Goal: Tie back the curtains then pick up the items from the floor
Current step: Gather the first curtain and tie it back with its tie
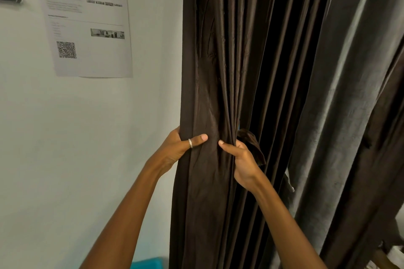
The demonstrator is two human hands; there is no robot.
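Both hands, left hand [178, 145] and right hand [239, 159], pinch the bunched dark brown pleated curtain [209, 94] mid-frame; slick folds could slip loose before tying.

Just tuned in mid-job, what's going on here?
A person is bunching the dark brown pleated fabric curtain beside the white wall. The left-hand grip, wearing a silver ring, holds its wall-side edge. The right-hand grip clutches the folds alongside. No tie shows round the curtain yet.
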